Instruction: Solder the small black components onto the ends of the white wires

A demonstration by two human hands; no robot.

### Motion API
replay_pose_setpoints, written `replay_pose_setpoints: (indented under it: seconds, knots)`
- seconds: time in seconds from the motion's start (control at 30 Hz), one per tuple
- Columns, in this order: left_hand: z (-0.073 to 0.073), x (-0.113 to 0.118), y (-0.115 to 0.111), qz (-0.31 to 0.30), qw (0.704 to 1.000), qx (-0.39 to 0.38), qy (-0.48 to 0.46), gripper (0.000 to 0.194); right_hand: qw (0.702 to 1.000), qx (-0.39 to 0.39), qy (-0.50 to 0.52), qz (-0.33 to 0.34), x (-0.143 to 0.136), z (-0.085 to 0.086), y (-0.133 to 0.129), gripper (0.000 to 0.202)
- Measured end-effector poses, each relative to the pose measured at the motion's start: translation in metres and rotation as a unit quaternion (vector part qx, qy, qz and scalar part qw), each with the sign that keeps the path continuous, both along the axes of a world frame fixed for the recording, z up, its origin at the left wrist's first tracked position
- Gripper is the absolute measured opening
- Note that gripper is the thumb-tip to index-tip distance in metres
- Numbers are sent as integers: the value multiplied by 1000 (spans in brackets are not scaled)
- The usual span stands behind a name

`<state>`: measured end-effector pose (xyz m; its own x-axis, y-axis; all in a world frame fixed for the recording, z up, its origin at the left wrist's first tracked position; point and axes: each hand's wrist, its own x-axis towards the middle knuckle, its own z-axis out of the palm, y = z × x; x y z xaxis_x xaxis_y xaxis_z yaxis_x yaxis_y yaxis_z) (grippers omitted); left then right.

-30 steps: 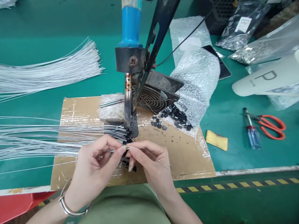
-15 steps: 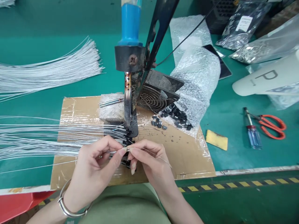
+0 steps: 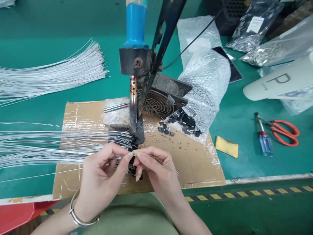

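Note:
My left hand (image 3: 105, 176) pinches a thin wire between thumb and forefinger, just below the soldering iron's tip (image 3: 133, 122). Close against it, my right hand (image 3: 157, 168) is also in a pinch, with a fine strand running out of it to the lower right. Whatever small part lies between the fingertips is too hidden to name. Behind and under the hands, a bundle of grey wires (image 3: 83, 142) comes in from the left, ending in black connectors (image 3: 132, 140) on the cardboard (image 3: 193, 166).
A blue-handled iron (image 3: 135, 24) hangs in its stand over a black fan (image 3: 160, 102). Loose black pieces (image 3: 183, 119) lie on bubble wrap. At right are a yellow sponge (image 3: 227, 147), a screwdriver (image 3: 265, 140) and orange-handled scissors (image 3: 285, 132). More wires (image 3: 61, 75) lie at upper left.
My left wrist with its bangle has shifted slightly to the right. Both hands' fingertips have moved very slightly up and stay together.

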<state>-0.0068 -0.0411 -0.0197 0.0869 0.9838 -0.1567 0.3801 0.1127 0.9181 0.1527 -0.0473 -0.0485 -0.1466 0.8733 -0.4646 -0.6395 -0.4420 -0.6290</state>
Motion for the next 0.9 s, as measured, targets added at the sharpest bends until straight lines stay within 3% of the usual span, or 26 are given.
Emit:
replay_pose_setpoints:
  seconds: [0.37,0.9]
  knots:
    - [-8,5,-5,37,999,32,-4,12,999,-12,32,-37,-8,-2,-1,14]
    - [-4,11,1,52,998,18,-32,14,999,8,32,-32,-7,-4,-1,16]
